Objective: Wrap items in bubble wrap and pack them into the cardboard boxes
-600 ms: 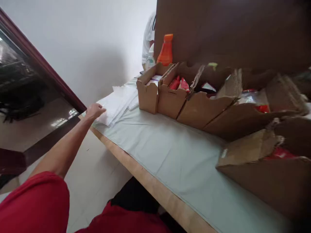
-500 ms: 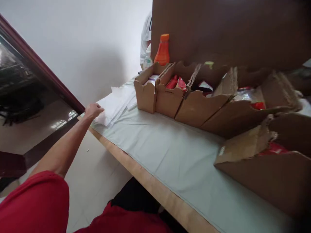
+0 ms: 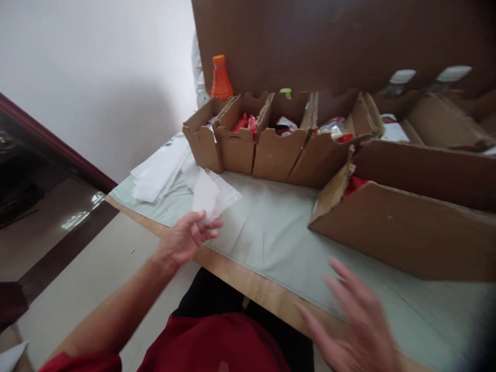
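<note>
My left hand (image 3: pixel 194 232) pinches a bubble wrap bag (image 3: pixel 217 194) by its near end, above the front part of the table. The bag is translucent, with a whiter patch on its left side. More flat sheets of the same whitish wrap (image 3: pixel 157 173) lie at the table's left end. My right hand (image 3: pixel 354 320), smeared a little by motion, hovers over the table's near edge with its fingers spread and nothing in them.
Cardboard bins (image 3: pixel 236 152) stand in a row along the back, with red and clear packets inside. A longer cardboard box (image 3: pixel 406 222) sits at the right. Behind the bins is an orange bottle (image 3: pixel 221 80). Pale green cloth (image 3: pixel 267 222) covers the table.
My left hand has drawn back from the pile at the left end, bringing a bubble wrap bag with it. My right hand has come into view. The camera has turned rightward.
</note>
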`<control>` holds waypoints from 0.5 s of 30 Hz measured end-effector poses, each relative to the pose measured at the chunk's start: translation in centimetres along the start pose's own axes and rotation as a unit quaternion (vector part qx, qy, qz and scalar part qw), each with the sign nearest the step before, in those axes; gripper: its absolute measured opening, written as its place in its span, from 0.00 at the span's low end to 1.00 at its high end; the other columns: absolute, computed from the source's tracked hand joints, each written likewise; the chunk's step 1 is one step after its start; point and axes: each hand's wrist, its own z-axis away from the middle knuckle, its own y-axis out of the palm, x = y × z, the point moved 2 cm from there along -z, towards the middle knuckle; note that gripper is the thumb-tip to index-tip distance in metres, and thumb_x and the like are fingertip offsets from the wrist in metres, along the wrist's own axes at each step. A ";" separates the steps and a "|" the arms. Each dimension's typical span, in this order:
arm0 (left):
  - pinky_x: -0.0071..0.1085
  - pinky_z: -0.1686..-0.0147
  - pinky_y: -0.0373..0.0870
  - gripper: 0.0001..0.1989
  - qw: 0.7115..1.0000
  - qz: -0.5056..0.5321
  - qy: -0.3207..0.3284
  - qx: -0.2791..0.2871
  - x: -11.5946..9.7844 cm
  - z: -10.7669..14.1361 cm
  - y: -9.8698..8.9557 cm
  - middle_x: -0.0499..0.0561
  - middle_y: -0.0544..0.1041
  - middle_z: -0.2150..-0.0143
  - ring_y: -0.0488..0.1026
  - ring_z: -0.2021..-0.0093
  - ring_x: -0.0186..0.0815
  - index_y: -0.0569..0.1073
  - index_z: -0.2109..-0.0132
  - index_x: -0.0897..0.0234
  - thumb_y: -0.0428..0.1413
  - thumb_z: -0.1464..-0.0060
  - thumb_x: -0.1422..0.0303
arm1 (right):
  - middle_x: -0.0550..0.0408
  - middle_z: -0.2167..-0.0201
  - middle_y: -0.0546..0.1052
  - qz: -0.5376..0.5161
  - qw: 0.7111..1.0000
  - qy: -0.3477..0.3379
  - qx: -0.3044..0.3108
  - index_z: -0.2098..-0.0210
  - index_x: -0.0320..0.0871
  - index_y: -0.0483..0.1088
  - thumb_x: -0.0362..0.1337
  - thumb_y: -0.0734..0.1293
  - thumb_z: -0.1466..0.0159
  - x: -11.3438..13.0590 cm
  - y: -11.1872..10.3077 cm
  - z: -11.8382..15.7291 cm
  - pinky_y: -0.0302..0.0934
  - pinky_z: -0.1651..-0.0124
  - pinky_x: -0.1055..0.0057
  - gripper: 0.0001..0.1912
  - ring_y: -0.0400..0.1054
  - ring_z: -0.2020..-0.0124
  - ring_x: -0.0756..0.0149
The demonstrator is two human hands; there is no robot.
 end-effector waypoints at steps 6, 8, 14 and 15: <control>0.26 0.72 0.78 0.18 0.978 0.060 -0.154 0.130 9.9 3.7 4.1 0.51 0.80 0.69 0.81 0.67 0.37 0.76 0.68 0.67 0.75 0.62 0.66 | 0.36 0.28 0.58 0.031 0.989 -0.123 0.073 0.33 0.44 0.60 0.30 0.67 0.32 2.2 4.5 -3.5 0.57 0.33 0.48 0.29 0.49 0.25 0.44; 0.26 0.73 0.78 0.18 0.976 0.034 -0.161 0.141 10.4 3.8 4.1 0.50 0.80 0.69 0.81 0.68 0.36 0.78 0.67 0.68 0.76 0.61 0.64 | 0.38 0.30 0.62 0.032 0.984 -0.145 0.101 0.35 0.46 0.63 0.31 0.65 0.30 1.4 4.8 -3.6 0.56 0.33 0.49 0.24 0.48 0.25 0.47; 0.30 0.68 0.80 0.22 0.947 -0.036 -0.237 0.214 10.5 4.1 3.1 0.55 0.83 0.63 0.82 0.66 0.40 0.81 0.58 0.69 0.74 0.56 0.60 | 0.41 0.37 0.73 -0.054 0.985 -0.137 0.091 0.56 0.43 0.74 0.27 0.62 0.30 -0.6 5.3 -3.8 0.61 0.38 0.54 0.10 0.62 0.32 0.52; 0.32 0.66 0.81 0.23 0.944 -0.025 -0.251 0.213 10.5 4.1 2.9 0.56 0.83 0.61 0.82 0.64 0.41 0.81 0.56 0.69 0.73 0.55 0.58 | 0.42 0.38 0.74 -0.076 0.986 -0.127 0.077 0.59 0.43 0.73 0.25 0.62 0.31 -0.7 5.1 -4.1 0.62 0.39 0.55 0.10 0.64 0.33 0.53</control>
